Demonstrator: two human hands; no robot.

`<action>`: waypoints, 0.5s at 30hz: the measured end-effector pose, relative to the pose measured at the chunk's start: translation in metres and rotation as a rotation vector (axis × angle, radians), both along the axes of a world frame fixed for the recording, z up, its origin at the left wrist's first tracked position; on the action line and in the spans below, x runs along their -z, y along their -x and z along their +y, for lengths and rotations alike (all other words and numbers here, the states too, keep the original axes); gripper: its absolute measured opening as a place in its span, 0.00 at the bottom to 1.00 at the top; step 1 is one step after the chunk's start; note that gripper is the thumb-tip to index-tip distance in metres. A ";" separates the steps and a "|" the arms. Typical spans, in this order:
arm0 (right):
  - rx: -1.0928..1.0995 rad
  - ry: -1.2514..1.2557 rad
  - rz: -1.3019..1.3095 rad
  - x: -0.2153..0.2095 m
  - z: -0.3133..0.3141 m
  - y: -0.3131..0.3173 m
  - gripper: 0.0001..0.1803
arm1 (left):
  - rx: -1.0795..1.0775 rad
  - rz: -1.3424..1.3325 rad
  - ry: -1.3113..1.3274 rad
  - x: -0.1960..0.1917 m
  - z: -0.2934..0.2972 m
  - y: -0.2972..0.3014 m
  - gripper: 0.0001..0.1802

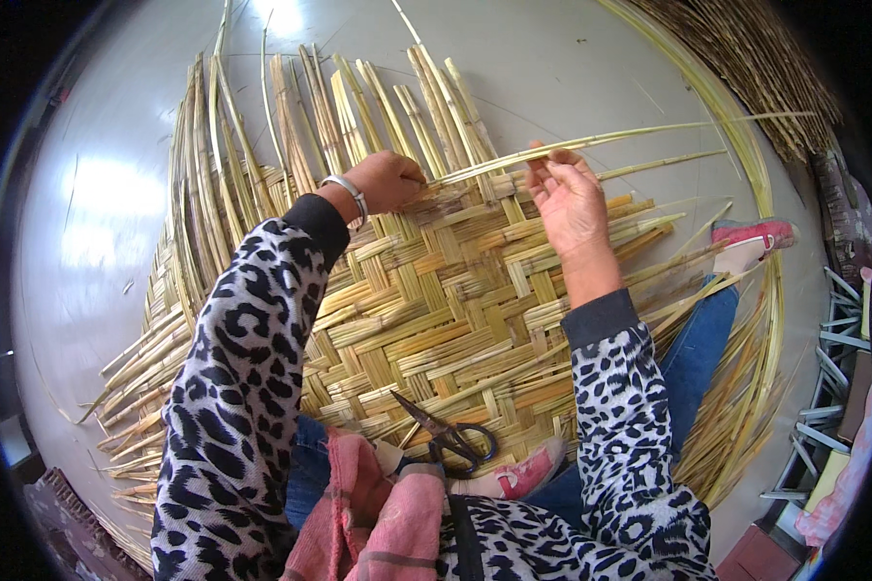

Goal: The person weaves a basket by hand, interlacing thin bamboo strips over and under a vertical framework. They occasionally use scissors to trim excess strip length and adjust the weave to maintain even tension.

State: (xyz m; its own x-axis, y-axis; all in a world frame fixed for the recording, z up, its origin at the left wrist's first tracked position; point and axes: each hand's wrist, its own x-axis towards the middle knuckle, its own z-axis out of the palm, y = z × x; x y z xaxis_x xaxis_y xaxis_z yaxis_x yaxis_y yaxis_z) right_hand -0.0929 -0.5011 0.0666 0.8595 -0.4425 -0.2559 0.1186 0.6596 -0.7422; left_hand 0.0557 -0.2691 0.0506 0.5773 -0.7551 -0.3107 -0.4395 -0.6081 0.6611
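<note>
A partly woven reed mat point(426, 281) lies on the floor in front of me, its loose reed ends fanning out at the far and left sides. My left hand point(386, 181), with a bracelet at the wrist, is closed on pale reed strips point(639, 134) at the mat's far edge. The same strips run rightward into my right hand point(570, 203), whose thumb and fingers pinch them just above the weave. Their free ends stretch well past it to the right. Dark-handled scissors point(455, 443) rest on the mat near my body, blades pointing up and left.
My legs in blue jeans point(700, 353) are spread over the mat, with one pink shoe point(761, 235) at its right side. Long loose reeds point(741, 397) curve along the right. A brown reed bundle point(746, 68) lies far right, and grey metal frames point(824, 387) stand at the right edge.
</note>
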 end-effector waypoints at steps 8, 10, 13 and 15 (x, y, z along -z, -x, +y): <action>-0.213 -0.039 0.065 0.024 0.011 -0.042 0.06 | -0.192 0.251 0.085 -0.004 0.004 0.003 0.12; -0.231 -0.100 0.054 0.024 0.011 -0.051 0.06 | -0.174 0.224 0.083 -0.007 0.004 0.004 0.12; -0.253 -0.039 0.136 0.023 0.010 -0.060 0.06 | -0.129 0.195 0.031 -0.014 0.005 0.003 0.12; -0.337 0.074 0.161 0.021 0.011 -0.064 0.06 | -0.092 0.207 -0.012 -0.019 0.003 0.000 0.12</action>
State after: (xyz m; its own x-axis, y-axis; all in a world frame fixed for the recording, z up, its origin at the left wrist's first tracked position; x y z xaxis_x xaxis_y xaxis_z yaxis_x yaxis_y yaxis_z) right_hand -0.0289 -0.4905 0.0457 0.9111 -0.1647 -0.3777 -0.2180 0.5853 -0.7809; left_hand 0.0554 -0.2657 0.0691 0.5665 -0.6980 -0.4381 -0.2380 -0.6475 0.7239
